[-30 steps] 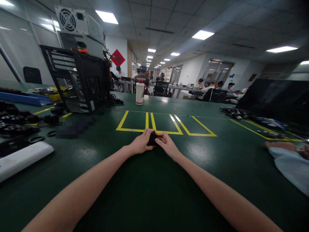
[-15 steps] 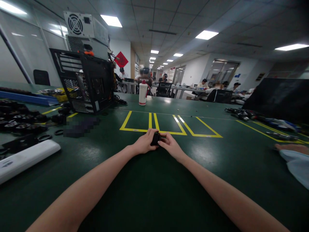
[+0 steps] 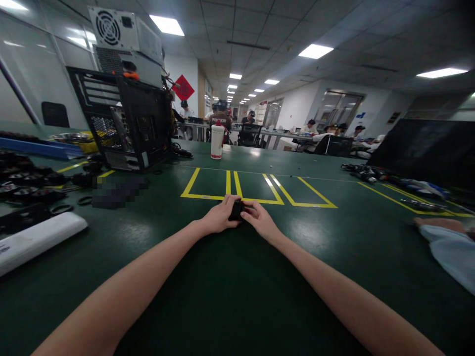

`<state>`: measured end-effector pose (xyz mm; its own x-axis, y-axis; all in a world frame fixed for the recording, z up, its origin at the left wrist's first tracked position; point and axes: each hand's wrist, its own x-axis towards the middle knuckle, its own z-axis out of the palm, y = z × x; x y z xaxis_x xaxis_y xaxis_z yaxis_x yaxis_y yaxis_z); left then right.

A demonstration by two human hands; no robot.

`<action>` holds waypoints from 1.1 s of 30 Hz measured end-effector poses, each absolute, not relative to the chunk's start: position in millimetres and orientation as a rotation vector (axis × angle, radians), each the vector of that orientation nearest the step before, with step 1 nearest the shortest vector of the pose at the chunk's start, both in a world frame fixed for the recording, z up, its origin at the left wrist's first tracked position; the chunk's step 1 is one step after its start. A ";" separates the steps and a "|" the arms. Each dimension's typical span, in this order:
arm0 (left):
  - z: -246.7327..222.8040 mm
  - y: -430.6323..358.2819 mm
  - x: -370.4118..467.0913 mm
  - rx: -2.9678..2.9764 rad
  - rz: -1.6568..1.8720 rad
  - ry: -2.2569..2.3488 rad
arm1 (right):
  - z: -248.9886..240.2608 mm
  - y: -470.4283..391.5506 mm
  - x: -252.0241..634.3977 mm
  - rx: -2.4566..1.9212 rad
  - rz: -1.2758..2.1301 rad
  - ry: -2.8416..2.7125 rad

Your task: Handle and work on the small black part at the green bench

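A small black block-like part (image 3: pixel 235 211) is between my two hands, just below the yellow tape lines (image 3: pixel 237 199) on the green table (image 3: pixel 237 277). My left hand (image 3: pixel 221 214) wraps round it from the left, fingers over the top and thumb at the near side. From the right, the fingertips of my right hand (image 3: pixel 259 218) touch or grip its side. Fingers cover much of the part, and its exact kind is too dark to make out.
To the left stand a computer case (image 3: pixel 122 116) with power supplies (image 3: pixel 120 29) on top, black parts (image 3: pixel 25 180) and a long white object (image 3: pixel 40 241). A white bottle (image 3: pixel 217 142) stands ahead. On the right are cables (image 3: pixel 363 172) and another person's sleeve (image 3: pixel 451 252).
The view has shifted slightly, so the scene sits a little further left and up. Both hands stay at the black part, with only slight finger movement.
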<state>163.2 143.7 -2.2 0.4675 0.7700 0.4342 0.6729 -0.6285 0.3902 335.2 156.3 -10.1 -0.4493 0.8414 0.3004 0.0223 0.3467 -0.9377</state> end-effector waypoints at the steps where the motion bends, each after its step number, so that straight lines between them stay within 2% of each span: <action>1: -2.3 143.4 163.4 2.541 0.884 1.261 | -9.8 155.2 335.7 -0.742 1.220 -1.756; 24: -2.4 142.0 164.8 2.542 0.890 1.275 | -4.9 148.3 337.1 -0.692 1.247 -1.777; 33: -4.2 143.8 165.5 2.568 0.891 1.295 | -7.5 152.1 335.8 -0.736 1.135 -1.779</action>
<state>165.5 143.8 -4.2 0.4572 0.7691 0.4467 0.6919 -0.6231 0.3648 335.8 152.1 -7.5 -0.4411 0.8237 0.3563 0.0237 0.4076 -0.9129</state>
